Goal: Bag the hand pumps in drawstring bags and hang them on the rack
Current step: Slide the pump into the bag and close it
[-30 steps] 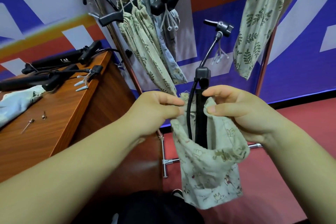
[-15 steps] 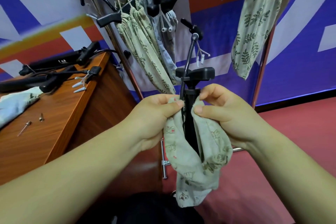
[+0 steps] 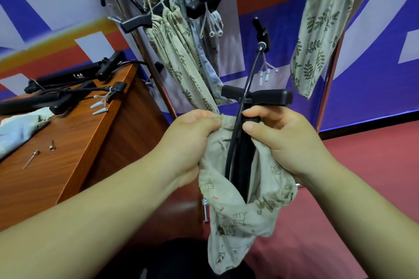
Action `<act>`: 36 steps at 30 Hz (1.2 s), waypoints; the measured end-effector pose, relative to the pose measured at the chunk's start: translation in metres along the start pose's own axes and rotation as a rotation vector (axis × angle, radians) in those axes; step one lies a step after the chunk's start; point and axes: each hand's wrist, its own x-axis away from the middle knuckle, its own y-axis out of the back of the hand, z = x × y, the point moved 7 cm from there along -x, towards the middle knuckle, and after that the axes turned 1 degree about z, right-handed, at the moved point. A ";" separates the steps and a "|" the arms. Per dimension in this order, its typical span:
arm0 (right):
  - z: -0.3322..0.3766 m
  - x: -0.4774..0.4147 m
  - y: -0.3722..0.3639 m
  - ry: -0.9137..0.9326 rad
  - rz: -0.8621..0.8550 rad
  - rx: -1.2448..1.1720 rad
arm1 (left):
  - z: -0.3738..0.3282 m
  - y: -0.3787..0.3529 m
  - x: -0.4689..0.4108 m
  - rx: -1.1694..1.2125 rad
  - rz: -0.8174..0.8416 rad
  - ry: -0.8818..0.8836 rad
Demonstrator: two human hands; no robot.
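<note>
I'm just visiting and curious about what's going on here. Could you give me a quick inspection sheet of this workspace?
Surface: wooden table on the left, holding loose pumps.
Job's things: hand pump stands partly inside drawstring bag, handle above the rim; filled bags hang on rack.
Clutter: inflation needle, small metal adaptor, white nozzles and pale blue cloth on the table.
Grippers: left hand pinches the bag's rim; right hand grips the opposite rim against the pump.
Cables: black hose rises out of the bag past the handle.
Surroundings: blue, white and orange wall; red floor.
</note>
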 end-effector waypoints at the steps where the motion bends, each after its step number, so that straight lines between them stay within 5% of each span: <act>1: -0.001 0.000 -0.001 -0.002 -0.012 -0.021 | 0.000 0.002 0.000 -0.010 -0.013 -0.006; 10: -0.005 0.001 0.001 -0.029 0.021 0.146 | -0.019 0.019 -0.008 -0.205 -0.076 -0.179; 16: -0.006 -0.001 0.002 -0.017 0.037 0.253 | -0.010 0.005 -0.007 0.012 0.117 0.045; 21: -0.006 -0.002 0.004 -0.022 0.045 0.237 | -0.009 0.006 -0.011 0.013 0.115 0.077; 23: -0.011 -0.003 0.004 -0.044 0.053 0.233 | -0.006 0.006 -0.011 -0.117 0.129 0.050; 27: -0.021 -0.001 0.000 -0.050 0.090 0.291 | -0.007 0.020 -0.017 -0.839 0.106 -0.097; 29: -0.022 0.000 -0.003 -0.035 0.121 0.342 | -0.013 0.028 -0.021 -1.012 0.052 -0.146; 31: -0.020 -0.001 -0.004 -0.023 0.129 0.335 | -0.019 0.033 -0.022 -0.892 0.025 -0.139; 36: -0.015 -0.003 -0.002 -0.006 0.121 0.279 | -0.014 0.020 -0.016 -0.035 0.154 0.059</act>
